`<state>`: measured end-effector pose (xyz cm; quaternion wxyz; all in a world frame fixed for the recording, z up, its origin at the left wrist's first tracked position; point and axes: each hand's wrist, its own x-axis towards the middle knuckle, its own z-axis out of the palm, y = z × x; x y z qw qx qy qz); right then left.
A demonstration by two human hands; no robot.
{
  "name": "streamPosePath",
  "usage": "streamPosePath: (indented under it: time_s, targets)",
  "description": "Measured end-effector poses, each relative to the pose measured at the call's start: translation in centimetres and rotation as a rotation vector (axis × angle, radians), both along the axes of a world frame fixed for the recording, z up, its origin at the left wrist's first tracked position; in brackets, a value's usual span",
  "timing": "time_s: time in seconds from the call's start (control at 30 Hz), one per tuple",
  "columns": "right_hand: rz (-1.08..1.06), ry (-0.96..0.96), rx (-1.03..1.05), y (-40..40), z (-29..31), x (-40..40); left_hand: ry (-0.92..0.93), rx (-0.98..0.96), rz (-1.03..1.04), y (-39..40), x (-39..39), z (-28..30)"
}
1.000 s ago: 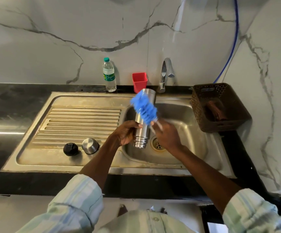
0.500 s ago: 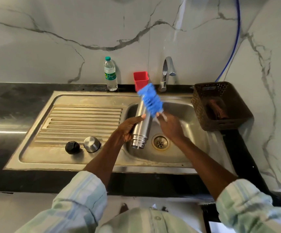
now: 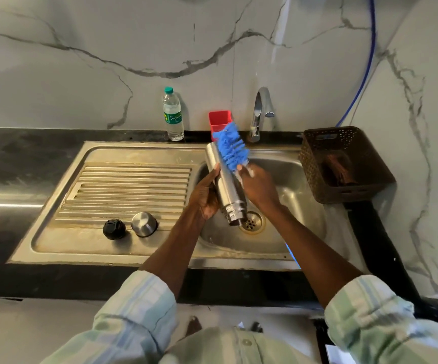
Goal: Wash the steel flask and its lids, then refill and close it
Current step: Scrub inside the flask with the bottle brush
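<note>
My left hand (image 3: pixel 205 195) grips the steel flask (image 3: pixel 225 185) over the sink basin (image 3: pixel 299 206), the flask's open mouth tilted down toward the drain (image 3: pixel 250 222). My right hand (image 3: pixel 258 187) holds a blue bottle brush (image 3: pixel 231 148) whose bristle head lies against the flask's upper side. The brush handle is hidden in my fist. On the drainboard (image 3: pixel 131 190) stand the black inner lid (image 3: pixel 114 228) and the steel cap (image 3: pixel 144 224), side by side and apart from both hands.
A tap (image 3: pixel 261 114) rises behind the basin. A red cup (image 3: pixel 220 120) and a plastic water bottle (image 3: pixel 173 114) stand by the marble wall. A brown perforated basket (image 3: pixel 344 164) sits right of the sink on the black counter (image 3: pixel 16 164).
The brush head has slid up the flask toward its far end. The flask has tilted, its far end now leaning left and its mouth nearer the drain.
</note>
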<state>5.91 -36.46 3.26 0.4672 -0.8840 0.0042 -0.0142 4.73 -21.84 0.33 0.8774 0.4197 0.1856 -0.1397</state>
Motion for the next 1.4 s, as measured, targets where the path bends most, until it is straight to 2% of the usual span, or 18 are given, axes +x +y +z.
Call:
streamPosePath:
  time_s: [0.13, 0.17, 0.27, 0.3, 0.4, 0.47, 0.5, 0.63, 0.73, 0.77, 0.8, 0.87, 0.97, 1.03, 1.17, 1.3, 1.4]
  targets:
    - [0.129, -0.127, -0.342, 0.7, -0.8, -2.4, 0.025, -0.036, 0.034, 0.5, 0.6, 1.2]
    - [0.107, -0.127, -0.325, 0.6, -0.9, -2.5, 0.038, -0.022, 0.023, 0.6, 0.7, 1.1]
    - [-0.02, -0.011, -0.014, 0.5, -0.3, -0.8, -0.015, -0.022, -0.02, 0.4, 0.7, 1.5]
    - [-0.016, -0.014, 0.023, 0.6, -0.1, -0.7, -0.016, -0.034, -0.03, 0.4, 0.6, 2.0]
    - [0.149, -0.211, -0.116, 0.6, -0.3, -3.3, -0.043, -0.024, -0.058, 1.0, 1.8, 2.2]
    - [0.279, -0.363, -0.266, -0.2, -1.2, -5.0, -0.175, -0.058, -0.062, 1.7, 2.3, 1.8]
    - [0.293, -0.373, -0.314, -0.6, -1.5, -4.7, -0.179, -0.082, -0.069, 2.0, 2.5, 1.5]
    - [0.125, -0.15, -0.261, -0.9, -1.1, -0.6, -0.027, 0.0, -0.086, 1.3, 2.3, 1.0]
    - [0.169, -0.253, -0.22, -0.9, -1.5, -2.6, 0.083, 0.113, -0.013, 1.6, 2.6, 0.9]
    - [0.231, -0.307, -0.235, -1.0, -1.9, -3.9, 0.106, 0.058, 0.016, 2.1, 2.7, 1.0]
    - [0.283, -0.359, -0.256, -1.1, -2.1, -5.2, 0.09, 0.003, 0.03, 2.7, 2.8, 1.0]
    - [0.298, -0.376, -0.272, -1.1, -2.5, -5.3, 0.085, 0.081, 0.017, 2.2, 2.6, 1.8]
    - [0.161, -0.211, -0.223, -0.8, -1.6, -1.9, -0.003, 0.08, -0.055, 0.8, 2.3, 2.6]
    - [0.116, -0.195, -0.173, -0.7, -1.1, -1.5, -0.017, 0.039, -0.086, 0.5, 2.4, 2.8]
    - [0.219, -0.264, -0.123, -0.4, -2.3, -5.4, -0.16, -0.12, -0.006, 0.7, 2.7, 2.8]
    - [0.092, -0.116, -0.003, 0.1, -2.0, -3.9, -0.176, -0.122, 0.089, 0.8, 2.5, 1.7]
    - [0.114, -0.128, -0.015, 0.9, -1.0, -3.4, -0.209, -0.204, 0.167, 0.9, 2.7, 1.4]
